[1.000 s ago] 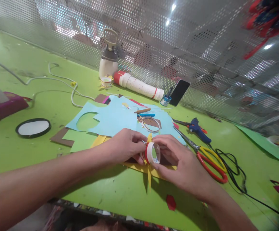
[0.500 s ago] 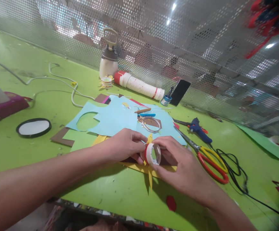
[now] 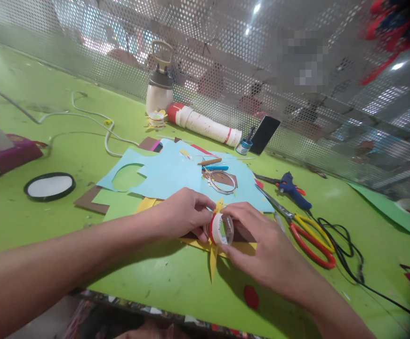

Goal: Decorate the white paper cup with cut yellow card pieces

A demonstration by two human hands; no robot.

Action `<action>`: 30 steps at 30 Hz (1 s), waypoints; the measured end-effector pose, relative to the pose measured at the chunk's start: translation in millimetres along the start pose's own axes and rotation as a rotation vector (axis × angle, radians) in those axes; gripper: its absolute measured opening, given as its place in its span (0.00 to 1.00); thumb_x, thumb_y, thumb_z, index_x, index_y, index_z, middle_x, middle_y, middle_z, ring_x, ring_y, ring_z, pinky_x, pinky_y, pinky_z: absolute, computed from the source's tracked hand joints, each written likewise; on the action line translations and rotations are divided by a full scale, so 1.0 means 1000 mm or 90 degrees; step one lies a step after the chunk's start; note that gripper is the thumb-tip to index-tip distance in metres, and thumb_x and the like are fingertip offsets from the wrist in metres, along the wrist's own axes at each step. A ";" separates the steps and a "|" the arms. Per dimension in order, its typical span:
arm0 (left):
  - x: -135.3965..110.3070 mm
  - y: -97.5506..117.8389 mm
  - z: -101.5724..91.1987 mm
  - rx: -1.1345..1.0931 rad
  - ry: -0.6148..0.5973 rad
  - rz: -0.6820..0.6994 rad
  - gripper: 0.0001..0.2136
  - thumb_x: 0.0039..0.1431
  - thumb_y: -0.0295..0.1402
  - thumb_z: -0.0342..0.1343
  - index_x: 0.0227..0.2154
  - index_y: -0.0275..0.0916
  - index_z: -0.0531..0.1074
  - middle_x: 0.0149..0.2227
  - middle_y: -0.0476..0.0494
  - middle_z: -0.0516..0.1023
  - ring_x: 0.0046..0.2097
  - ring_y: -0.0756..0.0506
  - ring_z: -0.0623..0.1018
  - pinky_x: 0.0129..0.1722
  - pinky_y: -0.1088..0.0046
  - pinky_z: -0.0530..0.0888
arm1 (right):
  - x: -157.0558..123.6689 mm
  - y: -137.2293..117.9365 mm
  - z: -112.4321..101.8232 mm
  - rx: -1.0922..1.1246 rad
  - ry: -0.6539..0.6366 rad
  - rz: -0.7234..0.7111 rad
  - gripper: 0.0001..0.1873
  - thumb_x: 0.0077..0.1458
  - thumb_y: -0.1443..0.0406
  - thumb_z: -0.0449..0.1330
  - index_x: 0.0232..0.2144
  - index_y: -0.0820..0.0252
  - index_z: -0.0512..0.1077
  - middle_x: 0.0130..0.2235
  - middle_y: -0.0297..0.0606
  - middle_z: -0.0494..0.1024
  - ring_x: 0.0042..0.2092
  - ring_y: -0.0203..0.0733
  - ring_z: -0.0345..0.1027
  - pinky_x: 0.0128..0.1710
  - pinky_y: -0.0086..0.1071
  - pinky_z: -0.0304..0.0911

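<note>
A short white paper ring [image 3: 219,229] with a red band and yellow paper pieces is held between both hands, just above the table's near part. On its left side, the fingers and thumb of my left hand [image 3: 187,214] pinch it. My right hand [image 3: 261,235] grips the ring's right rim with the thumb below and the fingers above. One yellow strip [image 3: 213,263] points down from the ring, and a small yellow shape [image 3: 219,205] sticks up at its top. Beneath lie yellow and brown paper sheets, partly hidden by the hands.
Light blue paper [image 3: 169,169] bears a brown pencil-like stick [image 3: 210,161] and a thin ring [image 3: 222,182]. Scissors [image 3: 312,240] and a blue glue gun [image 3: 294,190] with a black cord lie right. A spray bottle [image 3: 159,89], white tube [image 3: 205,123] and phone [image 3: 266,135] stand behind.
The paper ring has shifted slightly left and turned a little between the hands; its lower yellow strip has swung left. The fingers of my right hand have moved slightly along with it.
</note>
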State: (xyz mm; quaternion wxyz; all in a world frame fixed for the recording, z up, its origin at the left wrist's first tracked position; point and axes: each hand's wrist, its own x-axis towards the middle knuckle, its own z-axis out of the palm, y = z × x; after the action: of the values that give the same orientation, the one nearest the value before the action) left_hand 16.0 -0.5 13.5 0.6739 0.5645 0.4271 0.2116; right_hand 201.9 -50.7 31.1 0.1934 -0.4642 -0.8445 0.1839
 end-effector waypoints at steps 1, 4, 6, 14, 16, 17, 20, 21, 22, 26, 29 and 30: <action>0.000 -0.002 0.000 0.004 0.001 0.010 0.09 0.51 0.29 0.55 0.34 0.34 0.76 0.25 0.46 0.78 0.25 0.49 0.78 0.29 0.74 0.74 | 0.000 0.000 0.000 0.001 -0.002 0.002 0.17 0.53 0.69 0.59 0.46 0.55 0.66 0.48 0.40 0.71 0.49 0.44 0.65 0.48 0.37 0.63; 0.002 -0.007 -0.001 0.026 0.000 0.049 0.10 0.50 0.32 0.56 0.36 0.35 0.76 0.24 0.47 0.78 0.26 0.47 0.78 0.28 0.74 0.74 | 0.000 -0.001 0.000 -0.001 -0.001 0.004 0.16 0.54 0.68 0.59 0.46 0.55 0.67 0.48 0.40 0.71 0.49 0.43 0.65 0.47 0.36 0.63; 0.003 -0.009 -0.001 0.049 -0.003 0.067 0.11 0.51 0.33 0.55 0.36 0.35 0.76 0.24 0.46 0.78 0.26 0.47 0.78 0.27 0.74 0.73 | 0.000 -0.002 0.000 -0.002 0.004 0.005 0.15 0.54 0.68 0.59 0.45 0.55 0.67 0.47 0.39 0.71 0.49 0.43 0.66 0.47 0.36 0.63; 0.001 -0.007 0.001 0.056 -0.010 0.069 0.09 0.51 0.33 0.56 0.33 0.34 0.76 0.23 0.47 0.77 0.25 0.49 0.76 0.27 0.76 0.72 | 0.001 -0.003 0.000 0.007 0.010 0.029 0.15 0.53 0.68 0.59 0.45 0.55 0.68 0.47 0.38 0.71 0.48 0.41 0.66 0.47 0.34 0.63; 0.001 -0.007 0.002 0.059 -0.006 0.076 0.09 0.51 0.32 0.55 0.32 0.34 0.76 0.22 0.48 0.76 0.24 0.50 0.76 0.26 0.77 0.72 | 0.000 -0.003 0.001 0.009 0.010 0.030 0.15 0.54 0.68 0.59 0.45 0.55 0.68 0.46 0.38 0.72 0.48 0.41 0.66 0.47 0.34 0.63; 0.000 -0.006 0.002 0.061 -0.003 0.079 0.09 0.51 0.32 0.55 0.32 0.34 0.77 0.21 0.49 0.76 0.24 0.50 0.75 0.26 0.77 0.71 | 0.000 -0.003 0.001 0.009 0.012 0.029 0.14 0.53 0.68 0.59 0.44 0.55 0.68 0.46 0.38 0.72 0.48 0.41 0.66 0.47 0.34 0.64; 0.000 -0.004 0.002 0.071 -0.001 0.087 0.09 0.50 0.32 0.55 0.31 0.35 0.77 0.22 0.49 0.76 0.24 0.50 0.75 0.24 0.78 0.70 | 0.000 -0.003 0.001 0.010 0.016 0.029 0.13 0.54 0.68 0.59 0.43 0.55 0.69 0.45 0.39 0.72 0.46 0.43 0.67 0.45 0.36 0.65; 0.000 -0.003 0.001 0.075 -0.001 0.086 0.09 0.50 0.32 0.55 0.31 0.35 0.77 0.22 0.49 0.76 0.24 0.50 0.75 0.24 0.78 0.69 | 0.001 -0.002 0.002 0.010 0.017 0.031 0.13 0.54 0.68 0.59 0.43 0.55 0.69 0.44 0.39 0.73 0.46 0.43 0.67 0.44 0.36 0.65; 0.000 -0.002 0.001 0.078 0.001 0.083 0.09 0.51 0.32 0.55 0.32 0.35 0.77 0.22 0.49 0.76 0.24 0.50 0.75 0.23 0.78 0.69 | 0.001 -0.002 0.002 0.010 0.022 0.034 0.13 0.54 0.67 0.59 0.43 0.54 0.69 0.44 0.39 0.73 0.45 0.43 0.68 0.44 0.36 0.65; 0.000 0.001 0.001 0.014 0.016 0.035 0.17 0.52 0.34 0.56 0.44 0.35 0.73 0.23 0.48 0.77 0.25 0.49 0.76 0.25 0.77 0.71 | 0.003 0.002 0.001 -0.002 0.051 0.045 0.16 0.51 0.67 0.61 0.44 0.54 0.69 0.45 0.37 0.73 0.46 0.43 0.68 0.46 0.36 0.64; 0.000 0.003 0.001 -0.051 0.018 0.003 0.22 0.52 0.36 0.57 0.51 0.36 0.67 0.28 0.44 0.79 0.26 0.49 0.77 0.26 0.77 0.71 | 0.005 0.005 0.000 0.012 0.062 0.055 0.14 0.52 0.67 0.60 0.43 0.54 0.69 0.44 0.36 0.73 0.45 0.42 0.68 0.46 0.37 0.65; -0.001 0.003 0.002 -0.061 0.015 -0.003 0.23 0.52 0.37 0.57 0.52 0.36 0.66 0.30 0.43 0.80 0.27 0.49 0.78 0.26 0.77 0.70 | 0.005 0.005 0.000 0.020 0.065 0.061 0.14 0.53 0.67 0.60 0.44 0.54 0.69 0.44 0.36 0.73 0.44 0.42 0.69 0.45 0.37 0.66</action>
State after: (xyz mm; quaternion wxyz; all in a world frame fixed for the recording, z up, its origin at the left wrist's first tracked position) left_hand 17.3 -1.5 16.6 0.6956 0.5283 0.4255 0.2366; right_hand 203.1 -44.1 29.1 0.2346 -0.5095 -0.8075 0.1824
